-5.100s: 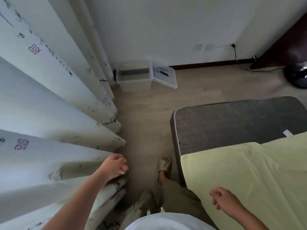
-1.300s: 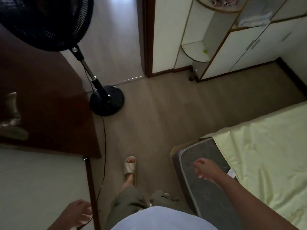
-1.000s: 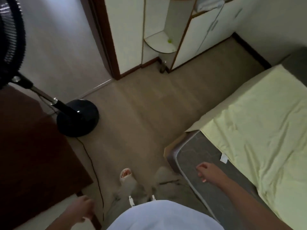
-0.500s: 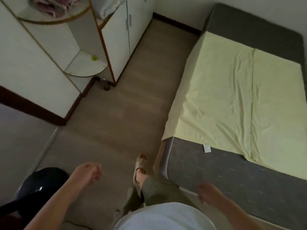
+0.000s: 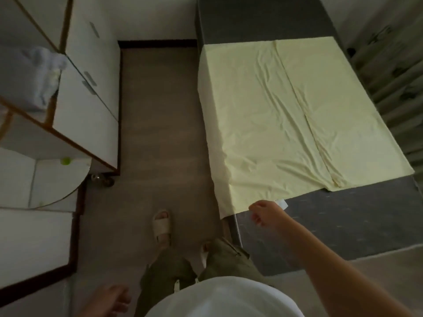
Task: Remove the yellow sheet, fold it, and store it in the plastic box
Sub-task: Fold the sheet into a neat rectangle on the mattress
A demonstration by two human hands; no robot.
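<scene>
Wrinkled yellow sheet point(image 5: 286, 124) lies spread flat across the grey mattress point(image 5: 343, 225).

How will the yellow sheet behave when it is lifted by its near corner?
Probably floppy: the sheet lies in soft wrinkles and drapes over the mattress edge, so it should sag rather than hold shape. It looks thin, so likely light. Spread wide, it may drag across the mattress if the right hand lifts one corner only.

My right hand point(image 5: 263, 212): fingers curled, at the near corner of the yellow sheet point(image 5: 274, 122).
My left hand point(image 5: 107, 300): low, blurred, holding nothing.
Grey mattress point(image 5: 354, 225): under my right forearm.
</scene>
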